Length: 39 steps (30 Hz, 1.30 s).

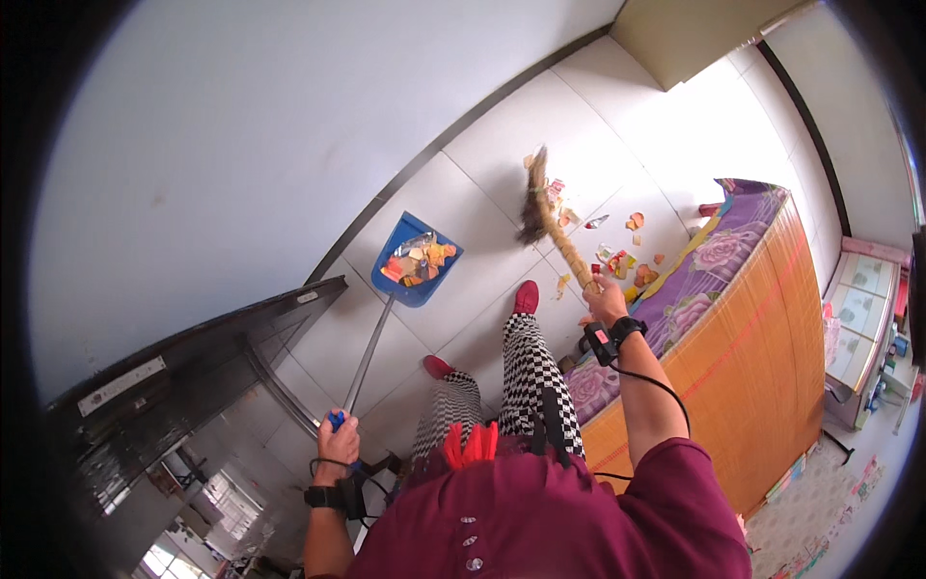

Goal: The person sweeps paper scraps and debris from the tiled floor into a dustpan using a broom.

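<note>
My left hand is closed around the blue-topped end of a long metal handle. That handle runs down to a blue dustpan on the tiled floor, which holds a heap of wrappers and orange and pale scraps. In my right hand I grip the thick straw handle of a short broom. Its dark bristles are at the floor, to the right of the dustpan and apart from it. Beside the broom head lie loose wrappers and scraps, several of them close to the bed's edge.
On the right stands a bed with an orange-brown mat and a purple floral cloth over its side. A dark door stands at the left, and a pale wall rises beyond the dustpan. A beige cabinet is at the far end.
</note>
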Tool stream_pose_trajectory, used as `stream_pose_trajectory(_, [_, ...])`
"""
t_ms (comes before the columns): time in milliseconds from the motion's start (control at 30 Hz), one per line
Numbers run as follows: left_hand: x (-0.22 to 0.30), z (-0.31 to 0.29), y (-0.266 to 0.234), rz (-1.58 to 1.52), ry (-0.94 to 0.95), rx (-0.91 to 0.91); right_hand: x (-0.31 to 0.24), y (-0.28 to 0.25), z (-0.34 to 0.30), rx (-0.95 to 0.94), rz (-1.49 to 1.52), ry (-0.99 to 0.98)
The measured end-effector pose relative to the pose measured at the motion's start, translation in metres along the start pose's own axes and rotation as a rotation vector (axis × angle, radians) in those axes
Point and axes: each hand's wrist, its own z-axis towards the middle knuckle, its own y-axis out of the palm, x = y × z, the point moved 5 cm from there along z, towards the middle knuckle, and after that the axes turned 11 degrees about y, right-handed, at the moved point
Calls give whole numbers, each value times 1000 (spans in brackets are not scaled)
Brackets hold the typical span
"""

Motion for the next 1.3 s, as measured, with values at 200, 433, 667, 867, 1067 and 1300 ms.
stream_pose_trajectory(200, [47,8,104,106,77,-65,32,-98,-39,21,131,-70])
stream_pose_trajectory(433, [105,32,198,132,128,-191,60,-127,-56,-50,-98,10])
stream_pose_trajectory(667, [143,78,281,224,164,-336,62,-148,-37,153,134,24])
stream_pose_trajectory(867, [173,126,326,235,125,-441,74,-110,-107,-89,766,234])
stream_pose_trajectory(1067, [207,166,360,361,108,-558,78,-36,-198,-236,894,853])
stream_pose_trajectory(1300, [220,207,403,470,80,-658,103,34,-142,-293,1530,1206])
